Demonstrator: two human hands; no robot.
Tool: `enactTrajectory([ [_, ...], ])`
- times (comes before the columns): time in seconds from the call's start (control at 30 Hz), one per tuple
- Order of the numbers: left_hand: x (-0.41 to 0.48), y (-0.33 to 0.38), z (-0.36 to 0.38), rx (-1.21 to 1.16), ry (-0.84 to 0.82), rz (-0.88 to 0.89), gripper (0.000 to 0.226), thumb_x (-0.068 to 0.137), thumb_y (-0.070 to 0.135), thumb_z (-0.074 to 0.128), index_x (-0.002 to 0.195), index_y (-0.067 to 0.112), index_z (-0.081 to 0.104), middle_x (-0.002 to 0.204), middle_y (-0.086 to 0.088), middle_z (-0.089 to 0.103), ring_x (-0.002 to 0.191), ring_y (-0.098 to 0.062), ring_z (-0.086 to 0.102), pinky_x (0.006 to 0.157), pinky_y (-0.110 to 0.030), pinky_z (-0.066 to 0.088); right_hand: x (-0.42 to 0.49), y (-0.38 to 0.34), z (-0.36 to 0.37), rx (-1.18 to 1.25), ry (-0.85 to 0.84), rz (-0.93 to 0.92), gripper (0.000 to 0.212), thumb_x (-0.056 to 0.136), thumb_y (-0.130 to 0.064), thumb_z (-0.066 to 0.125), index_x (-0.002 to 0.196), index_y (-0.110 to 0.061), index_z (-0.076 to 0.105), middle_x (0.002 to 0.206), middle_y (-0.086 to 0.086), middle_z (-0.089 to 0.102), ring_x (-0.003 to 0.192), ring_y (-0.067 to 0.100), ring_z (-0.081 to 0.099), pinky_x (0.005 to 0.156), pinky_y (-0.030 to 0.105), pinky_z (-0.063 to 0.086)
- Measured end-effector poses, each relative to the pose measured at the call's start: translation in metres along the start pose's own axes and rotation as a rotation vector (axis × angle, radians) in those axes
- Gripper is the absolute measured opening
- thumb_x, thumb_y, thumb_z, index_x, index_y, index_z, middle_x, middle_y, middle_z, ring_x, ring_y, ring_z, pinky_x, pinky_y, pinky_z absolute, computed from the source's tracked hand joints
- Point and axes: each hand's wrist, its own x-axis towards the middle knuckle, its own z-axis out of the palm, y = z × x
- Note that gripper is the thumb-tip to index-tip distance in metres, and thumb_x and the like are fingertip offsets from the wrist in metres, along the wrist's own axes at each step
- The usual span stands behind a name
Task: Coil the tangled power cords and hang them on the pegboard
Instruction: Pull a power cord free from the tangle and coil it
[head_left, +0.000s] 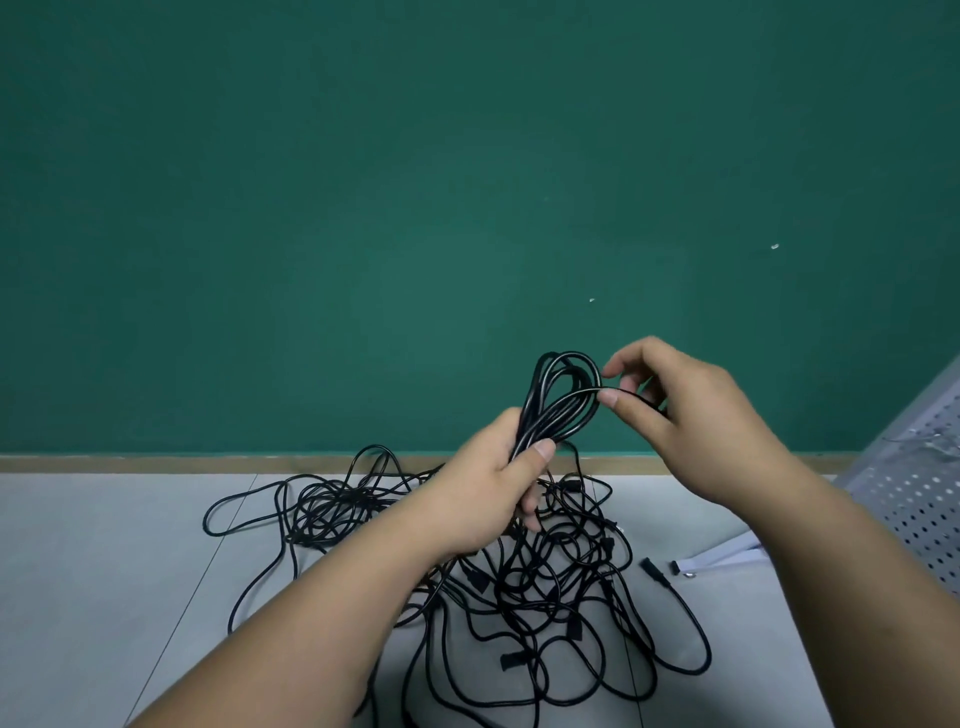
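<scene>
The coil (558, 410) is held upright in the left hand (488, 488), its grip clamped round the loops to keep them together. At 3 o'clock, 1 strand (579, 392) is pinched by the right hand (691, 415), probably for the next loop. The tangled cords (545, 587) lie at 6 o'clock.

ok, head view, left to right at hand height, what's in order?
left hand → coiled cord it grips → right hand pinching a strand → pegboard at the far right. The floor tangle spans too wide to place.

Black coil (530, 410) gripped in left hand (488, 499); right hand (696, 421) apparently pinches strand (584, 391).
</scene>
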Motion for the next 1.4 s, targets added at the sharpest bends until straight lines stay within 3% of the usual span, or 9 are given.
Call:
enactTrajectory([
  [0.13,0.001,-0.005,-0.006,0.203,-0.053,-0.011,0.007,0.110,0.045,0.048,0.107,0.039,0.051,0.072,0.009,0.058,0.059,-0.010,0.061,0.071,-0.049,0.062,0.001,-0.004,0.000,-0.014,0.094,-0.163,0.014,0.102,-0.016,0.069,0.110,-0.026,0.073,0.099,-0.017,0.064,0.090,0.000,0.061,0.078,0.008,0.040],
  [0.27,-0.004,0.005,-0.003,0.366,-0.226,0.058,0.007,0.109,0.048,0.050,0.115,0.050,0.053,0.104,0.037,0.064,0.102,0.012,0.060,0.097,-0.026,0.051,0.003,-0.006,0.003,-0.078,0.215,-0.304,0.014,0.101,-0.024,0.071,0.111,-0.027,0.080,0.101,-0.013,0.068,0.089,0.009,0.065,0.080,0.026,0.050],
  [0.33,-0.010,0.015,-0.001,0.290,-0.284,0.065,0.012,0.111,0.036,0.052,0.103,0.045,0.051,0.080,0.038,0.059,0.077,0.012,0.057,0.075,-0.013,0.047,0.003,-0.002,0.003,0.014,0.191,-0.229,0.013,0.098,-0.026,0.075,0.108,-0.030,0.082,0.097,-0.014,0.072,0.087,0.010,0.068,0.079,0.023,0.049],
  [0.53,-0.015,0.023,-0.014,-0.021,-0.320,0.182,0.008,0.112,0.025,0.051,0.114,0.018,0.054,0.072,-0.006,0.044,0.061,-0.019,0.045,0.060,-0.036,0.044,0.005,0.008,-0.010,0.639,-0.273,0.221,0.017,0.096,-0.004,0.074,0.098,-0.018,0.083,0.078,0.006,0.076,0.067,0.011,0.063,0.062,0.026,0.050],
  [0.67,-0.010,0.026,-0.018,-0.197,-0.201,0.159,0.021,0.113,0.020,0.050,0.106,0.029,0.068,0.073,0.000,0.042,0.061,-0.015,0.040,0.055,-0.032,0.042,0.004,0.007,0.015,0.458,-0.329,0.201,0.015,0.100,-0.015,0.071,0.101,-0.025,0.082,0.069,-0.002,0.072,0.054,0.008,0.049,0.056,0.023,0.039],
  [0.87,0.003,-0.008,-0.046,0.222,0.023,-0.049,0.006,0.106,0.036,0.056,0.103,0.032,0.052,0.074,-0.002,0.054,0.062,-0.020,0.053,0.062,-0.043,0.048,-0.003,-0.017,0.034,-0.142,-0.395,0.002,0.020,0.106,-0.043,0.060,0.117,-0.039,0.076,0.067,-0.025,0.060,0.063,-0.008,0.054,0.058,0.011,0.035],
  [1.03,0.006,-0.011,-0.039,0.562,0.071,-0.133,0.026,0.110,0.033,0.046,0.133,0.024,0.037,0.098,-0.004,0.063,0.084,-0.024,0.063,0.080,-0.049,0.054,-0.013,-0.048,0.038,-0.357,-0.551,-0.188,0.022,0.108,-0.043,0.050,0.118,-0.029,0.065,0.095,-0.012,0.061,0.088,0.014,0.058,0.079,0.034,0.049],
  [1.2,0.005,-0.007,-0.028,0.808,-0.023,-0.089,0.012,0.108,0.028,0.049,0.115,0.023,0.041,0.096,0.002,0.059,0.088,-0.024,0.058,0.072,-0.039,0.040,-0.012,-0.061,0.027,-0.370,-0.415,-0.328,0.024,0.112,-0.040,0.044,0.115,-0.030,0.066,0.097,-0.009,0.049,0.088,0.016,0.057,0.082,0.037,0.050],
  [1.4,0.003,0.008,-0.003,0.937,-0.191,0.093,0.038,0.102,0.048,0.064,0.130,0.024,0.052,0.130,0.002,0.066,0.118,-0.022,0.062,0.095,-0.038,0.051,0.001,-0.016,0.003,-0.063,-0.146,-0.288,0.012,0.088,-0.043,0.082,0.096,-0.034,0.082,0.079,-0.014,0.058,0.073,0.007,0.059,0.070,0.025,0.048],
])
